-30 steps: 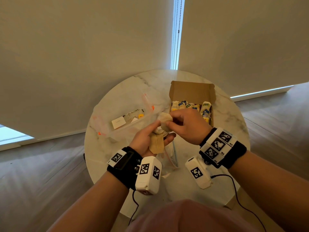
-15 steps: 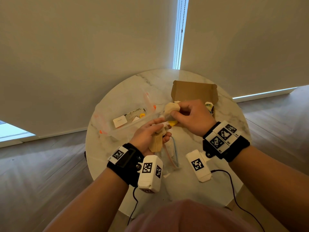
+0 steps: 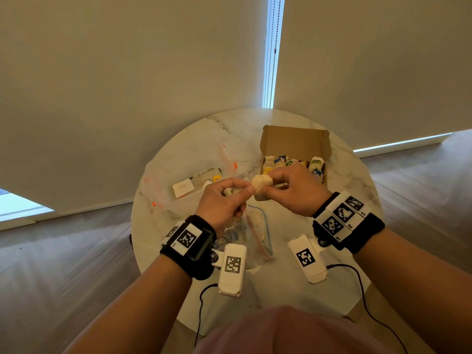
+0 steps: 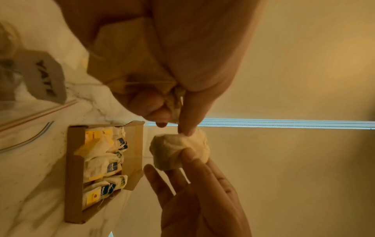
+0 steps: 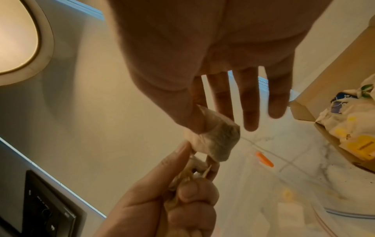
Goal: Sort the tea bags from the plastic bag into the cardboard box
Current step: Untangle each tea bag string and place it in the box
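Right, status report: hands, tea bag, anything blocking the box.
Right hand pinching wrapped beige tea bag; left hand gripping another, fingertip on it. Open brown cardboard box part-filled, unobstructed.

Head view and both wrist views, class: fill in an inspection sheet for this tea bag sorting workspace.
Surface: round marble table.
Job's things: open cardboard box holds tea bags; plastic bag lies under the hands.
Clutter: second clear bag with a white card.
Hands: right hand pinches a tea bag; left hand grips another tea bag.
Cables: black cables from wrist cameras.
Surroundings: blinds, wood floor.
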`<state>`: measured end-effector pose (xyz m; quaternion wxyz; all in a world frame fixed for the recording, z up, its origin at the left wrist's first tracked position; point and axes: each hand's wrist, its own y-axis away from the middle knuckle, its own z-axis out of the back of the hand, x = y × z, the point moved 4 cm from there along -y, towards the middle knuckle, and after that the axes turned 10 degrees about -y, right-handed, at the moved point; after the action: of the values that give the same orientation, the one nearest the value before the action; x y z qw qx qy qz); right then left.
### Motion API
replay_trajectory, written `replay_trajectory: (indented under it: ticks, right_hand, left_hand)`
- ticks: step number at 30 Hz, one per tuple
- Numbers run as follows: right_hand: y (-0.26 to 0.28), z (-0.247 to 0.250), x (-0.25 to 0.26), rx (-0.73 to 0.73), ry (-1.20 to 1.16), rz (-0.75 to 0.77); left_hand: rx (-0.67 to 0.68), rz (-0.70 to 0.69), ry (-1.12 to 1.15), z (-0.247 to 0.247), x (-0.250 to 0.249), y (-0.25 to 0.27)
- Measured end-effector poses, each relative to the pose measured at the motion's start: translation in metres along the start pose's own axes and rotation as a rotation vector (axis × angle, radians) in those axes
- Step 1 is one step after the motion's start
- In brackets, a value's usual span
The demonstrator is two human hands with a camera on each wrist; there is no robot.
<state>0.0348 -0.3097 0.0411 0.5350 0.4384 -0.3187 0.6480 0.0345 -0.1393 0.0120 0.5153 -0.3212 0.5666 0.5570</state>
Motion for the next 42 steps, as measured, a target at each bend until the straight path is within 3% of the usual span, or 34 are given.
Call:
replay_trajectory:
  ticks: [10,12,16,26,33,42]
  right_hand:
    - [0.004,0.001,-0.006,0.017,-0.057,0.065]
    - [0.006,0.0,-0.002,0.034,-0.164,0.073]
    - [0.013,-0.007,-0.006,0.118,-0.506,-0.006]
    - [0.011,-0.029,-0.031,0.121,-0.302,0.0]
    - [0.016,-0.042,-0.033,0.18,-0.526,-0.169]
    - [0.029,-0.028,-0.021,0.1,-0.619,-0.19]
  left_hand:
    - [0.042,-0.194,-0.108,0.0,-0.027,0.004]
    - [0.03,-0.204,-0.107,0.001,-0.031,0.003]
    - [-0.021,-0.193,-0.044,0.007,-0.04,-0.002]
    - [-0.044,-0.145,0.042,0.008,-0.05,-0.009]
    - [-0.05,-0.121,0.054,0.009,-0.045,-0.013]
    - [-0.087,-0.055,0.052,0.017,-0.032,-0.019]
